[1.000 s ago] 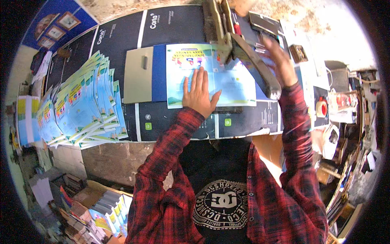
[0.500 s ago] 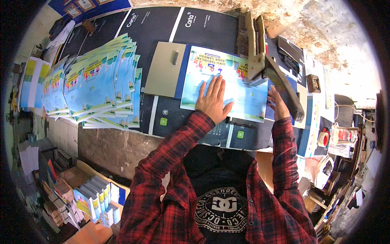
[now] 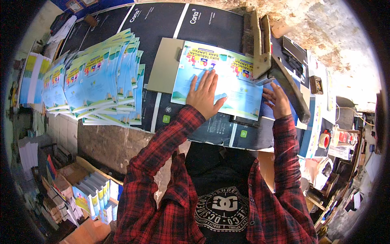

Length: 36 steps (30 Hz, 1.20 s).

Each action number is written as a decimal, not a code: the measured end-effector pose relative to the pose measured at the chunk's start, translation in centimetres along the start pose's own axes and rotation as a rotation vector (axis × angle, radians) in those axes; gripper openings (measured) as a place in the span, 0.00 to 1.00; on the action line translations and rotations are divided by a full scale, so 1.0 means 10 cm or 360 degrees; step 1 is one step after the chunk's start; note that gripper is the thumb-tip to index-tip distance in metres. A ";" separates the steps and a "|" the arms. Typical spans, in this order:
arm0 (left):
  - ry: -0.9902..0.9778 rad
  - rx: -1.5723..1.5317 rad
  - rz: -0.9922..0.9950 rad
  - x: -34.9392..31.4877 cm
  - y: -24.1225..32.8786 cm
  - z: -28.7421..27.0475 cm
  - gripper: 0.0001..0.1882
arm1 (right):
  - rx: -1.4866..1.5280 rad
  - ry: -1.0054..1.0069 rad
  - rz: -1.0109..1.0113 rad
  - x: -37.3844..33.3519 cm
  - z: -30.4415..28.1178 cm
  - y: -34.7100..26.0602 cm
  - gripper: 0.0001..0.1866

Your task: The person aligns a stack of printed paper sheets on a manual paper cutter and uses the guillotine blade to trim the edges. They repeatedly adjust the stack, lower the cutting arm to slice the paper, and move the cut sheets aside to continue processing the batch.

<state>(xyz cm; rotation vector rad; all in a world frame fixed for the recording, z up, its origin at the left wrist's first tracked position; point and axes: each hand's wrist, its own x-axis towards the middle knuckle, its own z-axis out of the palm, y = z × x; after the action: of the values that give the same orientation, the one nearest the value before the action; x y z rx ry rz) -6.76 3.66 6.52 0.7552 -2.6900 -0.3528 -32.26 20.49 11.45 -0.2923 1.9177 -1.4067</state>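
Head view: the sheet point(image 3: 229, 81) has slid left, so lies farther from the lever point(image 3: 290, 87), left hand point(image 3: 205, 95) flat atop it, right hand point(image 3: 278, 101) beside, fingers released.

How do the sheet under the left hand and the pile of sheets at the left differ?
The sheet has the left hand spread on it; the pile of sheets has no hand on it. The sheet lies beside the lever tool, while the pile, fanned and overlapping, lies toward the table's left end. Both show light blue print with yellow and green.
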 end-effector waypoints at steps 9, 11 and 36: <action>0.0053 0.0174 0.0024 0.05 0.02 0.01 0.42 | -0.1352 -0.0111 -0.1627 -0.74 0.32 -1.87 0.33; 0.0068 0.0185 -0.0030 -0.03 -0.02 -0.02 0.42 | -0.1611 -0.0253 -0.1413 -0.88 0.63 -1.71 0.34; 0.0386 0.0132 -0.0683 0.03 -0.79 -0.38 0.27 | -0.0333 -0.0502 -0.0689 0.27 -0.39 0.07 0.31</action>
<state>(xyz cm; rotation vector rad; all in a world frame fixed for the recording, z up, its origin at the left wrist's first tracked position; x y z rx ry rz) -1.97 -3.62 7.53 1.3131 -2.3148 -0.2300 -36.62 22.08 10.22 -1.0187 1.7999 -1.3230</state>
